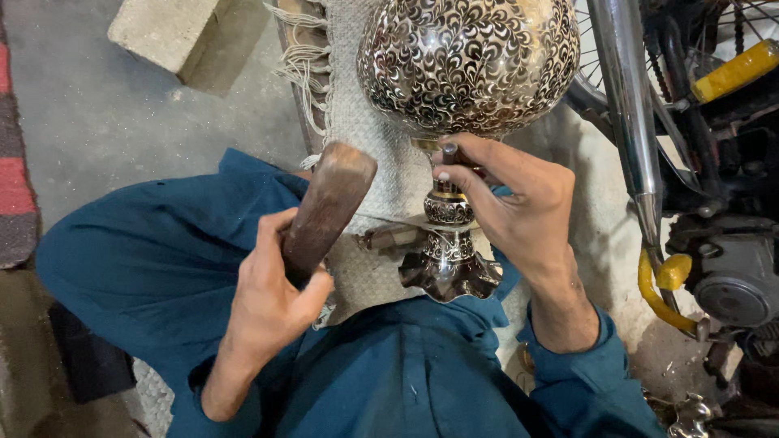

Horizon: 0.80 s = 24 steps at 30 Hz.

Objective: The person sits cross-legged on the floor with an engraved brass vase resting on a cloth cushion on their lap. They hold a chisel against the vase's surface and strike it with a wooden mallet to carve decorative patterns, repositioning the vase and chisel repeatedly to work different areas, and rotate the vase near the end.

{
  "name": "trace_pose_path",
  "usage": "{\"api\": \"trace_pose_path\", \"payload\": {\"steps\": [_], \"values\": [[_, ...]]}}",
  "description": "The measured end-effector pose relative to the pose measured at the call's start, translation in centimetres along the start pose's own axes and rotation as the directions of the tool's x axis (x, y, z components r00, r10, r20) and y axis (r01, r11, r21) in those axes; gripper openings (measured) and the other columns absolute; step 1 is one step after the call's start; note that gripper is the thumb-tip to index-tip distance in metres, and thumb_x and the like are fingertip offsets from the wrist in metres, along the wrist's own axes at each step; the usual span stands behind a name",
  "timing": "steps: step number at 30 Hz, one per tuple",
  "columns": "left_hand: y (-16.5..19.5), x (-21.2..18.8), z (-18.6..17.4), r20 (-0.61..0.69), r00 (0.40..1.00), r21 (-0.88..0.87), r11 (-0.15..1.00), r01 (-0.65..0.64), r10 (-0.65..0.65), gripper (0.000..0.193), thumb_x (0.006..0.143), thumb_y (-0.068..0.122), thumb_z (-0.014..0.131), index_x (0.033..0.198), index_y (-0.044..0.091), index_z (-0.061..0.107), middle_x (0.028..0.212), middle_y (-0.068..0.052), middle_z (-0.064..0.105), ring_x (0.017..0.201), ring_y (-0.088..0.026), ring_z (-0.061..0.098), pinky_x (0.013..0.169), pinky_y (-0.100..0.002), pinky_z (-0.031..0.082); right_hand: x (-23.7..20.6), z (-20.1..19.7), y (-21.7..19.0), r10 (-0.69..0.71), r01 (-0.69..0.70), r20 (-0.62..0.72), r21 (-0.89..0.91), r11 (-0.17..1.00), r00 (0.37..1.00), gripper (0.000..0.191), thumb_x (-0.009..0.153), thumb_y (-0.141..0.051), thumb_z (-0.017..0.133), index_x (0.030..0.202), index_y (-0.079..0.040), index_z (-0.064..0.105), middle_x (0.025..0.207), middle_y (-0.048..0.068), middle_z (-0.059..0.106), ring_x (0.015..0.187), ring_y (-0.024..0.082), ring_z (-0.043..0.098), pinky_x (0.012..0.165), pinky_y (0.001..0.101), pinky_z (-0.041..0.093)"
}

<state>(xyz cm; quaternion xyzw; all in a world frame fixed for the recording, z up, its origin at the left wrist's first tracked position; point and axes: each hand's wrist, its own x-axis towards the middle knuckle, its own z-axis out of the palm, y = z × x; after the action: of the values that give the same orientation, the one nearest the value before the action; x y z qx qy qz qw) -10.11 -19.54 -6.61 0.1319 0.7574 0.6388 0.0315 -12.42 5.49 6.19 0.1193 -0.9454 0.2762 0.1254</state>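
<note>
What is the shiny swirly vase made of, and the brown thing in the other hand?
Vase: likely metal, polished and mirror-bright, with dark engraved scrollwork. Brown tool in the left hand: probably wood, smooth, dull, worn. Right hand grips the vase's stem.

No packages, labels, signs or screens were in view, whether beside the grip, above it, below it or toward either edge of the head camera's picture at this moment.

An ornate engraved metal vase [466, 69], round-bodied with a narrow stem and fluted foot, lies tilted across the woven mat's [365, 105] middle. A worn wooden mallet [324, 211] angles upward near its stem.
</note>
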Motion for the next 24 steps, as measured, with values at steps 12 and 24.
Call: {"api": "trace_pose_path", "payload": {"steps": [12, 24], "values": [[3.4, 4.0, -2.4, 0.061, 0.981, 0.377, 0.906, -0.194, 0.185, 0.077, 0.073, -0.001, 0.074, 0.145, 0.011, 0.05, 0.108, -0.018, 0.067, 0.096, -0.042, 0.068, 0.079, -0.048, 0.054, 0.0, -0.1, 0.6, -0.021, 0.021, 0.01, 0.01, 1.0, 1.0, 0.027, 0.094, 0.002, 0.081, 0.12, 0.0, 0.073, 0.109, 0.01, 0.078, 0.097, 0.015, 0.079, 0.082, 0.0245, 0.061], [5.2, 5.9, -3.1, 0.109, 0.962, 0.355, 0.895, -0.272, 0.249, 0.088, 0.076, 0.003, 0.076, 0.156, 0.017, 0.042, 0.099, -0.012, 0.062, 0.083, -0.032, 0.065, 0.074, -0.043, 0.055, -0.3, 0.1, 1.3, -0.046, 0.046, -0.007, -0.02, 0.999, 0.999, 0.027, 0.095, 0.002, 0.08, 0.121, 0.0, 0.073, 0.11, 0.011, 0.078, 0.097, 0.017, 0.079, 0.081, 0.025, 0.062]]}}
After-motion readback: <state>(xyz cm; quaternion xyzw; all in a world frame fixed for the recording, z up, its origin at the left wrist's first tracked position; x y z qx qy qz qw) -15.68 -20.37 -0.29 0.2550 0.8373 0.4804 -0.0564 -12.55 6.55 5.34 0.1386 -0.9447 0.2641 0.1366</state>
